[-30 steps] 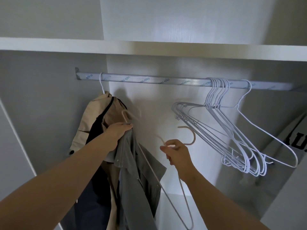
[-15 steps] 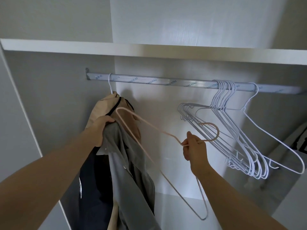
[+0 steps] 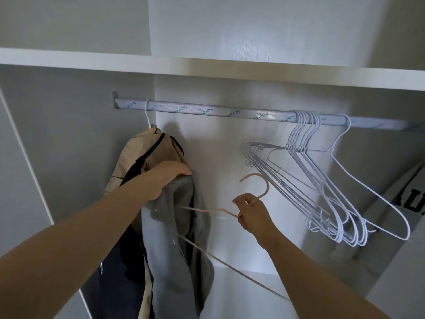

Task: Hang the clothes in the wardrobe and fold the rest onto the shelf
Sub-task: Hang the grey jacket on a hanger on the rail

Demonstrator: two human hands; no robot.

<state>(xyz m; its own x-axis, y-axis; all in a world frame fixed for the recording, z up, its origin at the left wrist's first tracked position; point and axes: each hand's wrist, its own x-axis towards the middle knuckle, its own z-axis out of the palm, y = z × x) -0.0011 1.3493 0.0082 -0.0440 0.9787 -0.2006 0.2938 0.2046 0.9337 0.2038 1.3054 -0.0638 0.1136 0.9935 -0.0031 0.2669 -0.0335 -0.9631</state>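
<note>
Left hand (image 3: 169, 178) grips the top of the limp grey shirt (image 3: 177, 249) hanging beneath it. Right hand (image 3: 251, 218) pinches the neck of the pink wire hanger (image 3: 267, 186), whose arm reaches leftward into the shirt. The cloth likely slumps; the hanger looks light and springy, best held at the neck.

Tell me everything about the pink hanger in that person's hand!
The pink hanger is thin wire, seemingly coated, with a curved hook, sloping shoulders and a long straight bottom bar. It is tilted, with the hook up and opening to the left. It is below the rail and not hung on it. The right hand pinches its neck just under the hook. Its far end goes into the grey garment that the left hand grips.
</note>
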